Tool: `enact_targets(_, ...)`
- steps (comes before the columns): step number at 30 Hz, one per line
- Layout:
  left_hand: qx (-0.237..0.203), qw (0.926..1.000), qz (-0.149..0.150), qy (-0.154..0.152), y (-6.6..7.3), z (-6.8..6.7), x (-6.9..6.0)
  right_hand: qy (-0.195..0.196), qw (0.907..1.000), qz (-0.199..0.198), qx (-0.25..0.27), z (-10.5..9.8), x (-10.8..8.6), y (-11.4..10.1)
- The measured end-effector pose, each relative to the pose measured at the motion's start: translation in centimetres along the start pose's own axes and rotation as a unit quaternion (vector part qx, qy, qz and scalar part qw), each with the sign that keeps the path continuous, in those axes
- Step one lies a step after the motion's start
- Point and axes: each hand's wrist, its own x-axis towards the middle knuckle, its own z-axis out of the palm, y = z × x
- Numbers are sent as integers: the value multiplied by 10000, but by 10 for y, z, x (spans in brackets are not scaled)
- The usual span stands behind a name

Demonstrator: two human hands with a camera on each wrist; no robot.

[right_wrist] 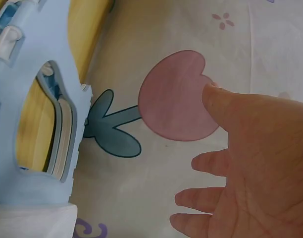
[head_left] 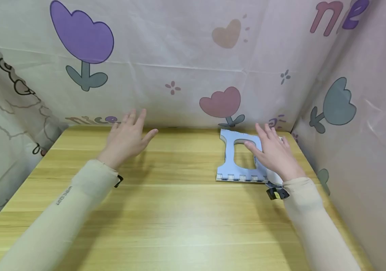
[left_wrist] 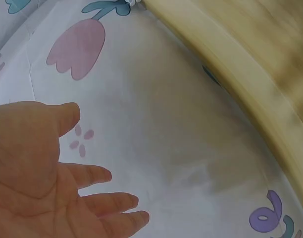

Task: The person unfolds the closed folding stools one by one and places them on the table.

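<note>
A light blue plastic frame (head_left: 229, 165) with a large rounded opening and notched edges lies at the back right of the table. In the right wrist view the blue frame (right_wrist: 42, 191) fills the left side, with a white part (right_wrist: 32, 220) below it. My right hand (head_left: 275, 156) is spread above its right part and hides some of it; the right wrist view shows this hand (right_wrist: 255, 163) with nothing in it. To the left, my left hand (head_left: 125, 139) is held over the table with fingers spread, and its palm (left_wrist: 27, 173) is bare in the left wrist view.
The wood-patterned table (head_left: 179, 222) reaches back to a pale curtain (head_left: 165, 45) printed with tulips and letters. More of the cloth (head_left: 365, 150) hangs along the right side. Dark bands with small devices sit at both wrists.
</note>
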Motion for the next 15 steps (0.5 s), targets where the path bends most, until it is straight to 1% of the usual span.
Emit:
enact_targets(4,94,9998,109,-100,9,4,2,-31,10000,61,-34,1,-4,7)
enact_targets(8,199,9990,317,-237,21,9,5,-30,9999,83,-91,3,-7,14)
enact_targets(12,160,9977,556,-347,35,20,8,-46,9997,102,-203,6,-10,22)
enact_targets(15,100,9963,739,-424,46,31,9,-59,9997,107,-199,8,-13,29)
